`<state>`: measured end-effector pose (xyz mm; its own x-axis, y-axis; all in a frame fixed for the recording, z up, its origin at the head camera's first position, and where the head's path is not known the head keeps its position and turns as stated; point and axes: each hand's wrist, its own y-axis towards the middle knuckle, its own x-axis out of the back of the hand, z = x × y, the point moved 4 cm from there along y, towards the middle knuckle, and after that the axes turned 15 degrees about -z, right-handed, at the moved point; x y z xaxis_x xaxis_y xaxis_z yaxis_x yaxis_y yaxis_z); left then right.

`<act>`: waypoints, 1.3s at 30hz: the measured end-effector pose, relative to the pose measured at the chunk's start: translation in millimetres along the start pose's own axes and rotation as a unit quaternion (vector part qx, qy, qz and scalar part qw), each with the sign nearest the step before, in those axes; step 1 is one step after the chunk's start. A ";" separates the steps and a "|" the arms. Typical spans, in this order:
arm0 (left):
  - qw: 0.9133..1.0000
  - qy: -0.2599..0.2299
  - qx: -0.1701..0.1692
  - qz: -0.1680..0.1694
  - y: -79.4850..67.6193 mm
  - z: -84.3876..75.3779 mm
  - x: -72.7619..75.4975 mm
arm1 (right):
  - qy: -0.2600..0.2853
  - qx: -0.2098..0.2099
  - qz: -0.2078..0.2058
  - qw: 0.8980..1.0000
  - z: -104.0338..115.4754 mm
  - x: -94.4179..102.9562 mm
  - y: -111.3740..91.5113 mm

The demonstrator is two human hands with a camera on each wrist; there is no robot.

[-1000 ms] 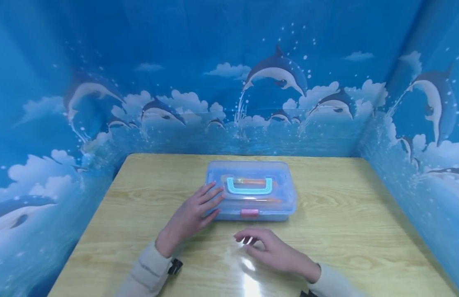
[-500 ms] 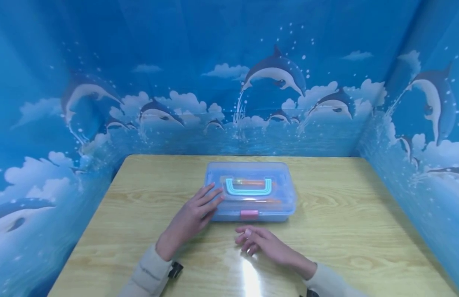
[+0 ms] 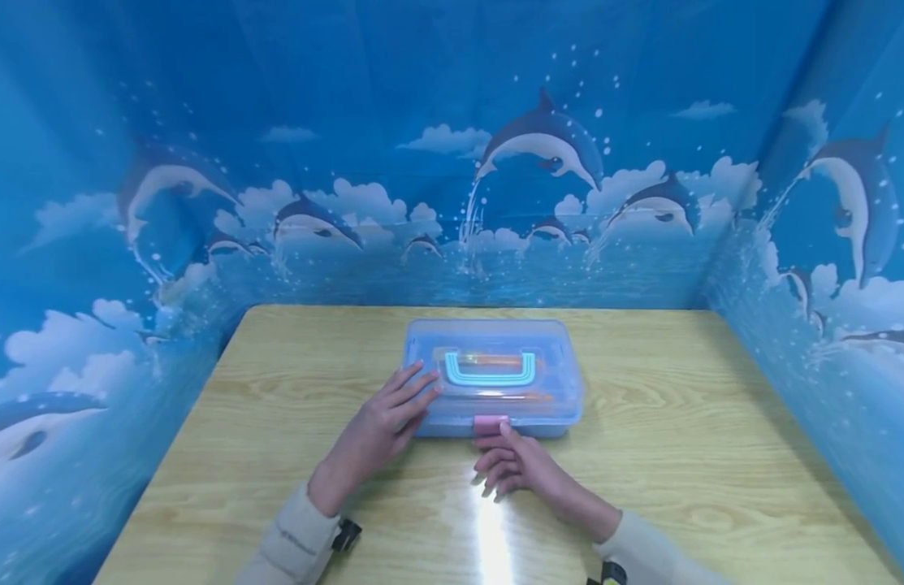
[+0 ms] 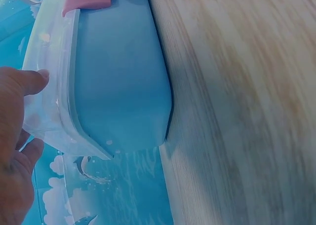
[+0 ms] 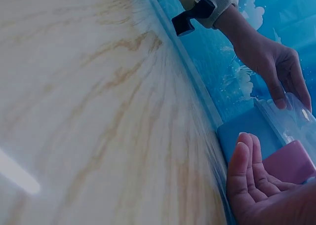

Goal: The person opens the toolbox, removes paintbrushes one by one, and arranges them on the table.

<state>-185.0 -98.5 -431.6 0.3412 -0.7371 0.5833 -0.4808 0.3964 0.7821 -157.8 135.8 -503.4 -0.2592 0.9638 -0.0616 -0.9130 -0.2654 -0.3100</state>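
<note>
A plastic storage box with a see-through lid and a blue base sits closed toward the back of the table. On its lid lies a light-blue handle, and a pink latch covers the front. My left hand rests at the lid's left side, fingers spread and relaxed, thumb near the front edge. At the front, my right hand pinches the latch, thumb on its face and index finger at its lower edge. The other right-hand fingers curl loosely below. Orange items show through the lid.
The wood-grain table has a bright light reflection near its front middle. Blue curtains printed with dolphins stand behind it and along both sides.
My right hand has moved forward and up from the table in front of the box, and its thumb has come onto the pink latch. The left hand and the box have stayed put.
</note>
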 end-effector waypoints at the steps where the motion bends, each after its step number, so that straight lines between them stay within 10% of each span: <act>1: 1.000 -0.002 -0.002 -0.004 0.0 0.0 0.1 | 0.002 -0.006 -0.002 1.000 0.1 0.2 0.3; 22: 1.000 -0.007 0.008 0.002 -1.4 0.9 -0.9 | 0.038 -0.048 -0.050 0.997 -3.3 10.3 6.0; 39: 1.000 -0.004 0.006 -0.003 -3.2 1.6 -0.1 | 0.051 -0.047 -0.198 0.978 -5.4 4.6 7.4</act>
<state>-184.8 -100.6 -434.5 0.3378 -0.7436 0.5771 -0.4884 0.3856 0.7828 -164.1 138.4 -511.1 0.1451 0.9893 -0.0121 -0.9015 0.1271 -0.4136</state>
